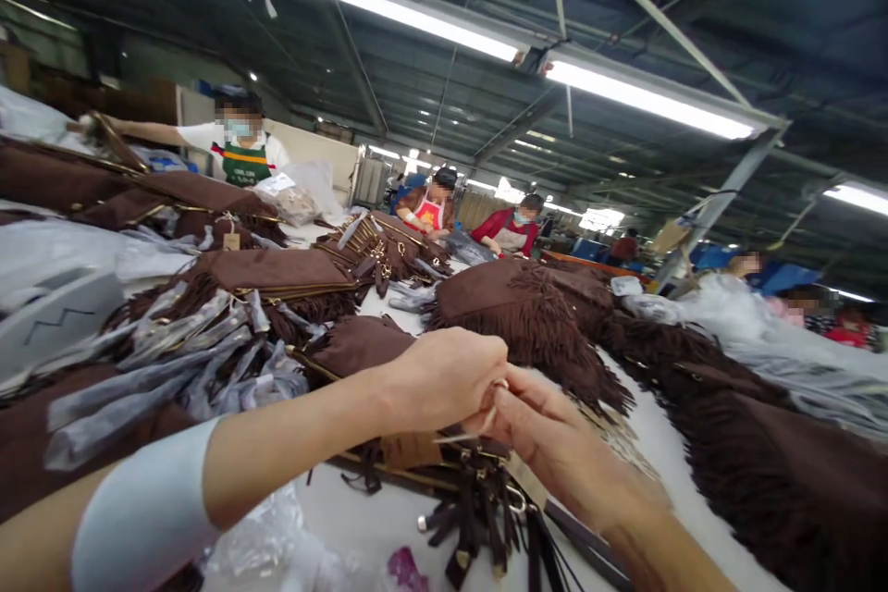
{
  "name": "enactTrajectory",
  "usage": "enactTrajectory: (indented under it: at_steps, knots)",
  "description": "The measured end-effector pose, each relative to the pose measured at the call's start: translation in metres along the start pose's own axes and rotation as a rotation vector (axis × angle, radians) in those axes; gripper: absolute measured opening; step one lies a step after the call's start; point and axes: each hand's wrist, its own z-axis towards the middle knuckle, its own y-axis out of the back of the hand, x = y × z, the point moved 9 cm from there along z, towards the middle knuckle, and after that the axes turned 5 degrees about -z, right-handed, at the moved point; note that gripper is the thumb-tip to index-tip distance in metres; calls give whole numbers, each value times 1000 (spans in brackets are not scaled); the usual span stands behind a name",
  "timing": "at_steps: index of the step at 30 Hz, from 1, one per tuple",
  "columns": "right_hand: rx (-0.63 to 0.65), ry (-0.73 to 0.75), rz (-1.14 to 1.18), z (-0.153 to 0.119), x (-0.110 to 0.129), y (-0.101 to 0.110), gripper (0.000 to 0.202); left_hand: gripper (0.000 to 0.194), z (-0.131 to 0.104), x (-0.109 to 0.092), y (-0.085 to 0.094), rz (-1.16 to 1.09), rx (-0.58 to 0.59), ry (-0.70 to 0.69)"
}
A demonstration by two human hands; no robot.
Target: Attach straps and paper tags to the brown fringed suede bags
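Note:
My left hand (450,377) and my right hand (555,435) meet in the middle of the view, fingers closed in a pinch. A thin pale string (491,416) shows between the fingertips, and both hands grip it. Just under them hangs or lies a tan card tag (412,450); its link to the string is hidden. Below is a cluster of dark brown straps (478,499) with gold-coloured metal fittings. Behind my left wrist lies a brown bag (361,342), partly covered by my forearm.
Brown fringed bags (513,305) are piled across the white table (347,518), with more along the right (783,472). Plastic-wrapped straps (228,351) and a grey machine (59,324) stand left. Clear plastic (270,546) lies in front. Several people work beyond.

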Motion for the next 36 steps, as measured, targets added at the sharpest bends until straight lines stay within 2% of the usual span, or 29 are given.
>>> enactTrajectory:
  at_steps: [1, 3, 5, 7, 9, 11, 13, 15, 18, 22, 24, 28, 31, 34, 36]
  knots:
    - [-41, -24, 61, -3, 0, 4, 27, 17, 9, -5, 0, 6, -8, -7]
    - [-141, -52, 143, -13, -3, 22, 30, 18, 20, -11, -1, -8, -28, -33]
    - [-213, -71, 148, -28, -8, 45, 34, 19, 19, -14, -13, -35, -4, -111]
    - [-257, -91, 75, -44, -15, 69, 38, 15, 8, -15, -42, 4, 96, -240]
    - [-291, -111, -55, -57, -26, 91, 40, 33, -9, -8, -82, 133, 211, -364]
    - [-293, -99, -238, -65, -35, 103, 36, 47, -22, 8, -116, 267, 235, -401]
    - [-266, -58, -422, -66, -44, 105, 28, 35, -25, 26, -136, 298, 193, -354]
    - [-247, -30, -530, -63, -54, 104, 25, 26, -20, 41, -136, 185, 119, -247]
    - [-259, -45, -543, -56, -68, 101, 25, 30, -12, 59, -112, -145, 19, -40]
    - [-307, -8, -477, -45, -68, 99, 28, 15, -7, 75, -86, -467, -2, 174]
    - [-323, 48, -440, -40, -62, 97, 27, 14, -8, 87, -84, -597, -16, 258]
    - [-322, 95, -463, -37, -55, 95, 22, 29, -10, 117, -100, -859, -46, 408]
    - [-343, 105, -478, -37, -51, 93, 17, 36, -9, 120, -108, -934, -38, 388]
    - [-328, 109, -534, -31, -51, 88, 20, 30, -12, 106, -104, -914, -39, 321]
    - [-308, 99, -629, -27, -54, 87, 27, 23, -18, 92, -97, -800, -45, 271]
